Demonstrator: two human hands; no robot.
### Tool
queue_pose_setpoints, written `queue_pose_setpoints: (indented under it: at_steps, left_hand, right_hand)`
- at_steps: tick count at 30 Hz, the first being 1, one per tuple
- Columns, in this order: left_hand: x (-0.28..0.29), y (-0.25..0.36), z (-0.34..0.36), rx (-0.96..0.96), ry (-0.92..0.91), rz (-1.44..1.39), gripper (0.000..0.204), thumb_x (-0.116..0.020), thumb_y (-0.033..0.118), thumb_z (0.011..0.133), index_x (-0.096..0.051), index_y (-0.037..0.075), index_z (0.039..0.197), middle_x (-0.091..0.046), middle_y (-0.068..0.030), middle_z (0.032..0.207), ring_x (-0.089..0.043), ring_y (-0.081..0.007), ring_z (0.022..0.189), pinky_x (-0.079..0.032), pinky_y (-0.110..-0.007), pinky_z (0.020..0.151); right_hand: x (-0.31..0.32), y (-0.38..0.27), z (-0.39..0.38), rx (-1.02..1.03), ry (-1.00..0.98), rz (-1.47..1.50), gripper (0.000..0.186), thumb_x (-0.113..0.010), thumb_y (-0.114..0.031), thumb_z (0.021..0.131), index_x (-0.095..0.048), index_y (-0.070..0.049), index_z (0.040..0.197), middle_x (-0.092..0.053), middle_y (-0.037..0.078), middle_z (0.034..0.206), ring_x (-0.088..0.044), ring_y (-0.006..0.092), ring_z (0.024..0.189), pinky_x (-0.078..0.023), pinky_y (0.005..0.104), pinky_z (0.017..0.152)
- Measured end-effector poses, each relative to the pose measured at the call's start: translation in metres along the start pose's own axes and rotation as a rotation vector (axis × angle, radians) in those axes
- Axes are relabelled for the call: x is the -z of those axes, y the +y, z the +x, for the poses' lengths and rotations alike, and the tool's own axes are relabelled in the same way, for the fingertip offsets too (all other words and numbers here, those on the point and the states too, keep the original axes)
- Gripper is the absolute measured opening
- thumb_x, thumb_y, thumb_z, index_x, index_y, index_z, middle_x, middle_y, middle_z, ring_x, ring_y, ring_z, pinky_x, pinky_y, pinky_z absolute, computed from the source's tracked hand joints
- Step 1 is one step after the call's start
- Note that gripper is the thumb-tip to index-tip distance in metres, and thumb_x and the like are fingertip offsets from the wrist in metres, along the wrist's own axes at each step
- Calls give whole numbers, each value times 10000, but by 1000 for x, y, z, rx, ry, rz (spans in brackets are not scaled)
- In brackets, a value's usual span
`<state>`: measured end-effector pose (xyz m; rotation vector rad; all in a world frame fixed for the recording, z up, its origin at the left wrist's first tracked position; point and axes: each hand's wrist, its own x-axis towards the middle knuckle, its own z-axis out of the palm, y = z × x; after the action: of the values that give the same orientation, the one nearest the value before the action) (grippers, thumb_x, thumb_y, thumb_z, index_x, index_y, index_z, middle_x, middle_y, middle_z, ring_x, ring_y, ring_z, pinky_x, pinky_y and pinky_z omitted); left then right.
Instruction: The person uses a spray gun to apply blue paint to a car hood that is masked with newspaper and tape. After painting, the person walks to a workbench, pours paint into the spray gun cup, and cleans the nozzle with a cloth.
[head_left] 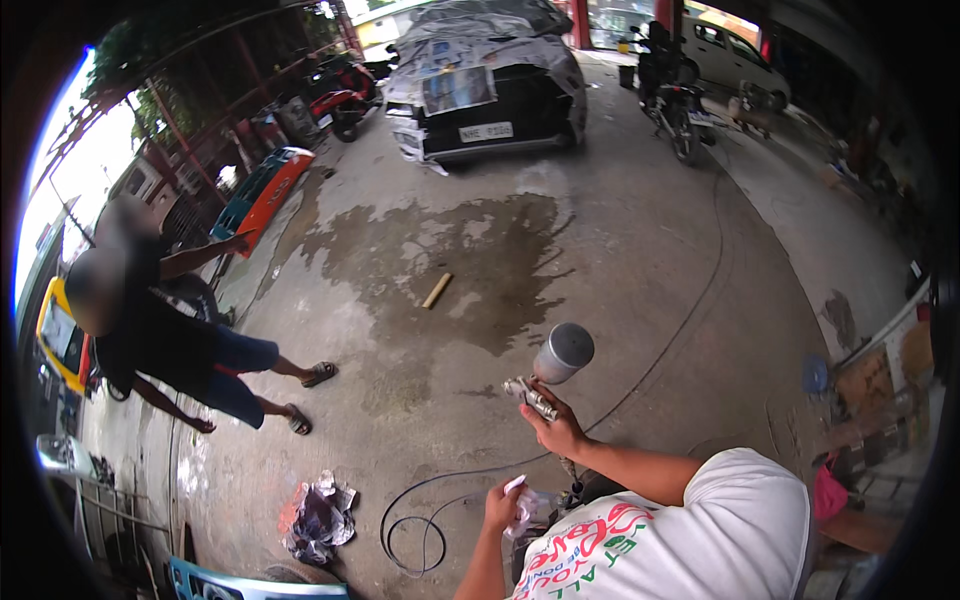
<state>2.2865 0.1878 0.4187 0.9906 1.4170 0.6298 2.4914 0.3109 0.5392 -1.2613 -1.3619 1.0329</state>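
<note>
The handle of the silver metal spray gun (540, 402) is hidden in the right hand (562, 430); the left hand (499, 508) covers part of a crumpled pinkish-white cloth (524, 511). The lower edge cuts off a glossy blue panel (240, 588), the upper a paper-masked dark car (520, 105). A black-shirted person's (160, 335) head is blurred

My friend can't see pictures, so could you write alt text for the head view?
A person's right hand has a metal spray gun in its grip, above a concrete floor; the left hand holds crumpled pale material. Ahead, a partly paper-covered car; at left, another person.
</note>
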Motion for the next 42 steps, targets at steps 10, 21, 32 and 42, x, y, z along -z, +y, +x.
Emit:
queue_pose_setpoints:
  at_steps: [10,21,32,42]
  left_hand:
    - [-466,169,120,-23,-923,-122,326,-522,215,1065,-635,56,1326,-670,2,957,-596,-80,802,-492,-269,720]
    - [-807,304,230,-316,-1142,279,363,-588,387,1047,-625,97,1262,-687,-102,856,-666,-229,777,-507,-402,720]
    - [-1088,499,454,-490,-833,384,396,-603,527,986,-756,196,1142,-705,-152,760,-690,-380,707,-529,-446,650]
    - [-1336,582,616,-425,-902,654,440,-593,589,972,-742,251,1210,-750,-136,871,-723,-368,825,-552,-468,732]
  right_hand:
    - [442,64,-11,-230,616,300,353,-586,-218,1059,-520,-75,1375,-688,95,1073,-506,67,473,-384,224,358]
    - [810,158,48,-296,1230,254,437,-602,-304,1046,-473,-45,1372,-688,103,1158,-504,110,509,-360,235,371]
    - [1115,220,278,-288,1569,331,306,-577,-327,1056,-538,-83,1235,-657,20,1109,-423,115,514,-365,288,436]
    - [1373,362,376,-426,1718,601,293,-606,-295,1026,-530,-78,1209,-634,47,1034,-448,117,472,-391,286,409]
